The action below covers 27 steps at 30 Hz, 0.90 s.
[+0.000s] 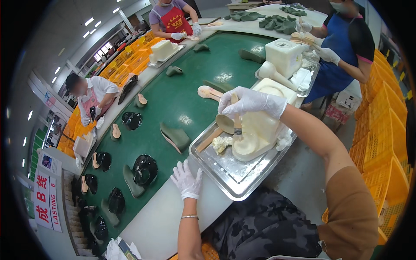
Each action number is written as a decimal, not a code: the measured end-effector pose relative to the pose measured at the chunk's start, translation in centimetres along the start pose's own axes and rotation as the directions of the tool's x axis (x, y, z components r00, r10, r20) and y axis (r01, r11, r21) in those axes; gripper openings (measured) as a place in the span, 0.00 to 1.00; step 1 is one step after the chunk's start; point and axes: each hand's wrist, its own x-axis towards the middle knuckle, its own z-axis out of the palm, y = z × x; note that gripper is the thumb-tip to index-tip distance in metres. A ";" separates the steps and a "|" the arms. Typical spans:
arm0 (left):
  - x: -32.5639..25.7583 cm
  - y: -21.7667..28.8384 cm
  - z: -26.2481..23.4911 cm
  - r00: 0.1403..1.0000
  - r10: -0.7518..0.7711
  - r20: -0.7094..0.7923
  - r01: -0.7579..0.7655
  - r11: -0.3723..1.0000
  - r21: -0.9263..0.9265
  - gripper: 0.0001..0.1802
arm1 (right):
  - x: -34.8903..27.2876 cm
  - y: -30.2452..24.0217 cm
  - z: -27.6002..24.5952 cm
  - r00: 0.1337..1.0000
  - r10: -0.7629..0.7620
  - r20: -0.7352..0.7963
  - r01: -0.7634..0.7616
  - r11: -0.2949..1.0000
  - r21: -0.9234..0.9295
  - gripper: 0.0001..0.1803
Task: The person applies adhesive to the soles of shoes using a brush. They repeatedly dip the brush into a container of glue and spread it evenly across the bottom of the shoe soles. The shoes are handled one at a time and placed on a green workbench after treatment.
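While strip lights (89, 21) glow over the far-left end of the room, a glossy green work surface (203, 60) takes up the middle of the floor, white ledge (160, 212) along the near side. Scattered on the green: dark green shoe uppers (175, 136), black glossy wrapped pieces (145, 170), a few beige soles. Yellow crates (385, 138) stacked on the right, more behind the far-left edge. Three co-workers around it: red apron (174, 21) at far side, white shirt (99, 89) at left, blue apron (336, 41) at right. Main item is the brush (237, 123): flat pale wooden handle, metal band, short dark bristles with a whitish tip. It's near upright, bristles down at the round well of a cream container (260, 130) on a metal tray (236, 171); can't tell if the tip touches. Right hand (248, 103), white glove, is clenched round the handle. Left hand (187, 180), gloved too, grasps nothing, fingers spread on the white ledge just beside the tray. Also on the tray: crumpled off-white lump (222, 145), flat brown strip (209, 138). Olive rounded piece (225, 124) sits beside the brush, can't identify it
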 end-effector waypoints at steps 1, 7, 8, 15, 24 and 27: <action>0.0 0.1 0.0 1.000 -0.011 0.013 0.011 1.000 0.004 0.36 | -0.1 -0.1 -0.1 1.000 0.019 -0.008 -0.019 1.000 -0.004 0.09; -1.9 0.9 -0.5 0.985 0.109 0.133 -0.117 0.992 0.055 0.44 | -0.2 -0.2 -0.1 1.000 0.014 -0.025 -0.015 1.000 -0.015 0.10; -2.6 1.2 -0.9 0.977 0.133 0.165 -0.147 0.987 0.071 0.46 | 0.1 -0.2 0.1 1.000 0.016 -0.013 -0.016 1.000 -0.003 0.09; -8.6 3.8 -3.8 0.888 0.348 0.300 -0.354 0.934 -0.036 0.54 | -0.4 -0.2 0.1 1.000 -0.020 -0.014 0.021 0.999 0.033 0.08; 1.1 2.8 -12.8 0.886 0.426 0.185 -0.013 0.420 -0.907 0.68 | 0.3 0.9 0.0 0.982 -0.183 -0.041 0.182 0.983 -0.034 0.30; 4.2 5.5 -14.0 0.922 0.374 0.102 -0.020 0.309 -0.951 0.72 | -0.7 0.4 0.3 0.988 -0.145 -0.047 0.147 0.989 0.036 0.43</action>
